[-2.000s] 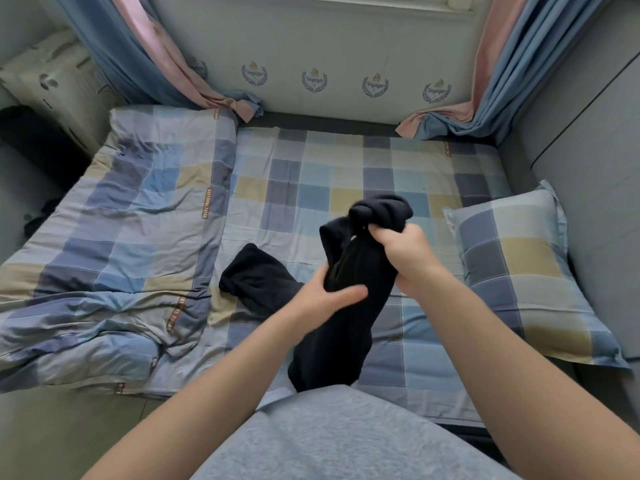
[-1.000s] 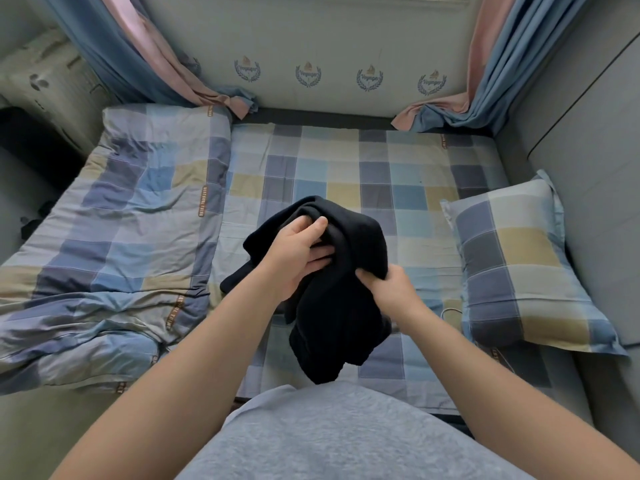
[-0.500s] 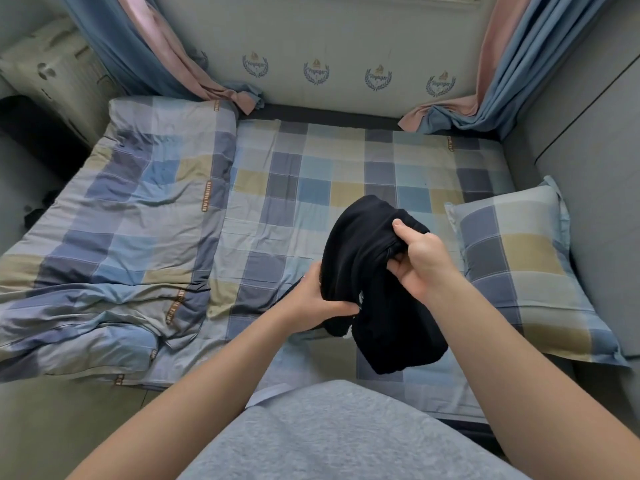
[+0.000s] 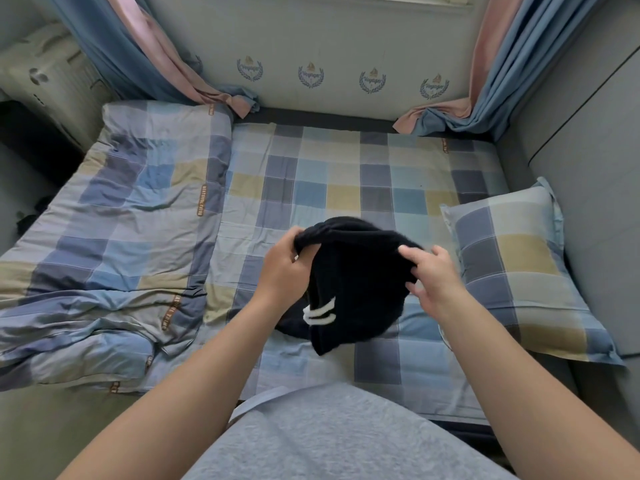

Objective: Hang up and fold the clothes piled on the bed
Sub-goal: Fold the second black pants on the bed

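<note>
A black garment [image 4: 356, 278] with two short white stripes near its lower left hangs bunched above the checked bed sheet [image 4: 332, 188]. My left hand [image 4: 285, 268] grips its upper left edge, fingers curled over the cloth. On the right, my right hand [image 4: 433, 275] pinches the garment's side, with some fingers tucked behind the fabric. The garment's lower end touches or nearly touches the sheet near the bed's front edge. No other loose clothes show on the bed.
A crumpled checked duvet [image 4: 114, 244] covers the bed's left half. A matching pillow [image 4: 516, 271] lies at the right against a grey wall [image 4: 595, 161]. Blue and pink curtains [image 4: 498, 71] hang at both far corners. A pale case [image 4: 45, 74] stands at the far left.
The garment has been turned and regathered between my hands, and the white stripes now show. My left hand moved up to its top edge; my right hand shifted to its right side.
</note>
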`<control>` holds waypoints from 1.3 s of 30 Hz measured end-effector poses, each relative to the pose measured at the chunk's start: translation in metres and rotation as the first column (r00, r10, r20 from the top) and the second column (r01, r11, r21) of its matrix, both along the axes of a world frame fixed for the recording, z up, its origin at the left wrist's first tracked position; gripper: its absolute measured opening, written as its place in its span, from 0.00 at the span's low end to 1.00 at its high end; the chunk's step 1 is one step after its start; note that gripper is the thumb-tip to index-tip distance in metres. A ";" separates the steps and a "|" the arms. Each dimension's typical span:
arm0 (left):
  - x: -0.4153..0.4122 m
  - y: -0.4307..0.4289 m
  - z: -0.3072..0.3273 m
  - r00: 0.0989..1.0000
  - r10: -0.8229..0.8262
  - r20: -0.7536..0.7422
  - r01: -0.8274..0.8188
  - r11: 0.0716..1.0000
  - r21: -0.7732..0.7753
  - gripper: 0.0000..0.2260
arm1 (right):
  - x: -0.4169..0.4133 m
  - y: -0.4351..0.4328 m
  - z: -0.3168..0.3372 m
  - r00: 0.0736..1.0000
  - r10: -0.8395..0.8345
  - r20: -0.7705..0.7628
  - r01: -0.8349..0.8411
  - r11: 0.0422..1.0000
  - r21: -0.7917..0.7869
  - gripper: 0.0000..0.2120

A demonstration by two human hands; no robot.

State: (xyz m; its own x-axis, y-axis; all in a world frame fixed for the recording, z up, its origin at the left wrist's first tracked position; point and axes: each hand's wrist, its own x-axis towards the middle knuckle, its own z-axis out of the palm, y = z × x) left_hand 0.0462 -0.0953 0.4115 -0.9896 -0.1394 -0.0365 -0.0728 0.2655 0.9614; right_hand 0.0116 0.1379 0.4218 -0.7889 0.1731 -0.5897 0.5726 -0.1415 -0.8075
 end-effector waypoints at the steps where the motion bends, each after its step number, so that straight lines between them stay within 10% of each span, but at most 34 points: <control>1: -0.002 0.001 0.007 0.998 -0.054 -0.021 0.054 0.999 -0.004 0.07 | 0.004 -0.001 -0.002 0.995 0.096 -0.015 -0.094 0.990 0.108 0.42; 4: -0.005 0.009 0.023 0.959 -0.281 -0.029 0.275 0.954 -0.119 0.08 | 0.014 -0.007 -0.001 0.862 0.484 -0.148 -0.414 0.842 0.346 0.50; 9: -0.005 0.011 0.043 0.936 -0.335 -0.104 0.322 0.938 -0.130 0.10 | 0.014 -0.023 0.008 0.552 0.814 -0.181 -0.764 0.581 0.280 0.23; 15: -0.010 0.004 0.038 0.956 -0.278 -0.095 0.276 0.961 -0.032 0.07 | 0.021 -0.036 0.008 0.649 0.654 -0.389 -0.587 0.755 0.290 0.12; 22: 0.003 -0.024 -0.017 0.793 -0.481 0.374 0.512 0.859 0.016 0.14 | 0.014 -0.020 0.024 0.777 0.435 -0.455 -0.486 0.874 0.006 0.08; 27: 0.021 -0.024 -0.049 0.784 -0.333 0.524 0.449 0.887 -0.108 0.06 | 0.009 0.001 0.018 0.862 0.309 -0.403 -0.379 0.919 -0.107 0.10; 35: 0.015 -0.020 -0.020 0.921 -0.237 0.308 0.370 0.776 -0.511 0.04 | 0.009 0.022 0.007 0.877 0.449 -0.172 -0.332 0.825 0.457 0.27; 39: 0.008 -0.015 -0.006 0.873 -0.317 0.371 0.481 0.687 -0.545 0.02 | 0.011 0.001 0.007 0.656 0.747 -0.104 -0.341 0.417 0.843 0.32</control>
State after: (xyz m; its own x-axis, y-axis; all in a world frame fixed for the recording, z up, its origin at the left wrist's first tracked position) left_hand 0.0539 -0.1104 0.4057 -0.9280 0.1937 -0.3183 -0.0149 0.8342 0.5512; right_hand 0.0230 0.1388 0.4289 -0.9737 -0.2120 -0.0833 -0.1195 0.7867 -0.6057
